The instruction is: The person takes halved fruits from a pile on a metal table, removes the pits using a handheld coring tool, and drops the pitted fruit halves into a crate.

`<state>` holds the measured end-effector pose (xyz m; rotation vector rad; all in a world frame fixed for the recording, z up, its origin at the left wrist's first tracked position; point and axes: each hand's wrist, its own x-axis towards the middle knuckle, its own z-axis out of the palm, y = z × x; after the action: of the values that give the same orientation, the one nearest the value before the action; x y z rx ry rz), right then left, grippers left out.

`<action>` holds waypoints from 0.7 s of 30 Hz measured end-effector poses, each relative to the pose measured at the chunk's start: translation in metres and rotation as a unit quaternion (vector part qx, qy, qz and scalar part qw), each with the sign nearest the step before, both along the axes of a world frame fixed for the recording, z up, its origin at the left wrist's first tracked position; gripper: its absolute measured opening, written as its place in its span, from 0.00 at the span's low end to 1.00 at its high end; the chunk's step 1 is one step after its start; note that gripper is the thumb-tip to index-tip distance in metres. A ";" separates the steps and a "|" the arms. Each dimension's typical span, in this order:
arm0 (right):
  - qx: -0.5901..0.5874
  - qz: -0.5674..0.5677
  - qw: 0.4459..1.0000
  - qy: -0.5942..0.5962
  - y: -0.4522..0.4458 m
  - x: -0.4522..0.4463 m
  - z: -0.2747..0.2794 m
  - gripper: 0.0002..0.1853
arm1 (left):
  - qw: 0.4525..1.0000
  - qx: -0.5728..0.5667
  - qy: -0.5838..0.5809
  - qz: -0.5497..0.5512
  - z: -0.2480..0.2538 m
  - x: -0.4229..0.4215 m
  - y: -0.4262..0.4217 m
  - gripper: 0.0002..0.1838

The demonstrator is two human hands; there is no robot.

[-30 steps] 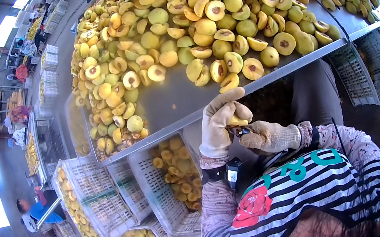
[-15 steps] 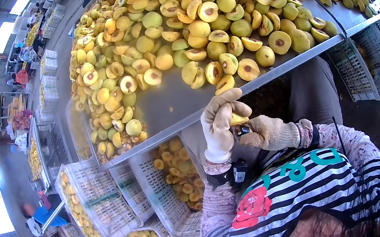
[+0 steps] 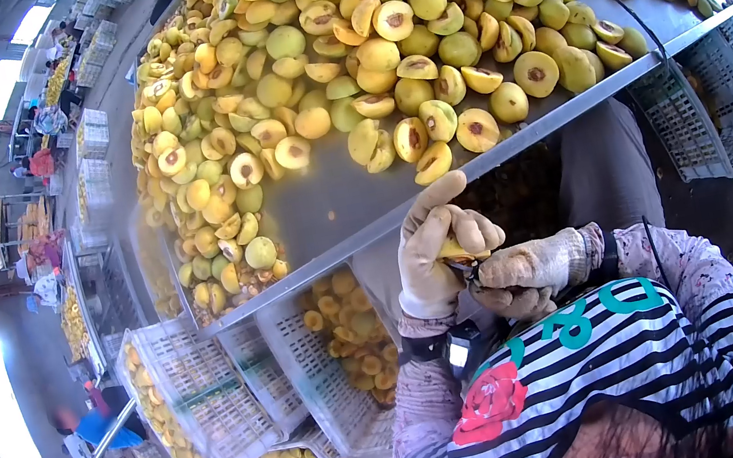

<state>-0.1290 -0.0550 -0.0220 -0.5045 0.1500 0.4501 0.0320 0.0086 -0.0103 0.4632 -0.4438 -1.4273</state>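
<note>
In front of my lap, my left hand (image 3: 437,251), in a cream work glove, is closed round a yellow peach half (image 3: 455,251), partly hidden by the fingers. My right hand (image 3: 531,273), gloved too, is closed on a small dark hand tool (image 3: 470,271). The tool's tip is up against the fruit; its exact kind is hard to make out. Both hands are just off the near edge of a metal table (image 3: 304,210), heaped with halved yellow-green peaches (image 3: 393,20), many cut side up showing brown centres.
Left of my legs stand white plastic crates (image 3: 300,378) with peach halves in them. Another crate (image 3: 694,112) is under the table's right side. The raised metal rim (image 3: 545,129) runs between my hands and the heap. A person in blue (image 3: 108,431) is at far left.
My right hand has rolled over and its fingers have curled under, with the tool turned against the fruit. My left fingers have shifted on the peach half. The view has moved slightly.
</note>
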 end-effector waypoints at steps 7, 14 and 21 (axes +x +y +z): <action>-0.041 -0.034 0.998 -0.027 -0.001 -0.001 0.005 0.25 | 0.999 0.038 0.029 0.020 0.004 -0.012 -0.013 0.21; 0.218 0.043 0.946 -0.236 -0.018 -0.017 -0.015 0.32 | 0.946 0.239 0.108 0.189 0.008 -0.025 -0.036 0.13; -0.085 -0.038 0.995 0.030 -0.036 -0.041 0.023 0.26 | 0.955 0.187 0.048 0.227 0.004 0.004 0.015 0.15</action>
<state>-0.1700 -0.0906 0.0014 -0.6499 0.2665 0.3792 0.0364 0.0239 -0.0062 0.7448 0.0222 -1.0759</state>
